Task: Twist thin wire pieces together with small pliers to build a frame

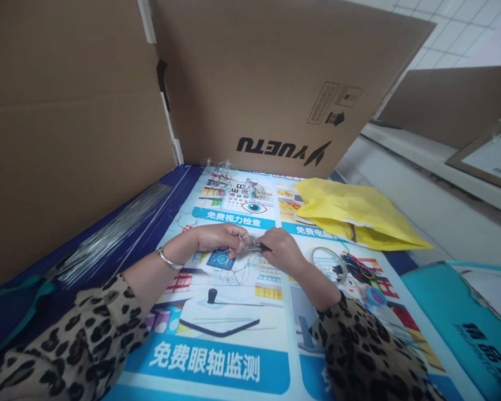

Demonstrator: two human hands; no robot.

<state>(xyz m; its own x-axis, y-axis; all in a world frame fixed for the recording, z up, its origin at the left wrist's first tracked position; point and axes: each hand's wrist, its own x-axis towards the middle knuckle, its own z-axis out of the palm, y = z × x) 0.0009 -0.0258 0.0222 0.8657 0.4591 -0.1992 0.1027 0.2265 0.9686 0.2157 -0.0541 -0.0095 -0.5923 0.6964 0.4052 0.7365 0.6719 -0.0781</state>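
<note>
Two bare hands (250, 245) pinching thin, shiny, bent wire (237, 243).

Brown cardboard panels (275, 67) near white ledge (426, 142)

Single view, worn on my head, facing forward and down over my forearms. Finger detail seems soft.

Wore loose, leopard-print clothing, with a left sleeve (83, 340) and a right sleeve (369, 356) to match: beige-tan cloth scattered with black, irregular spots and broken rings. Opened wide at the sleeve ends, with soft folds in the fabric. Had a slim, shiny, silver-coloured bangle (167, 260) curved round the left wrist (178, 250).
</note>
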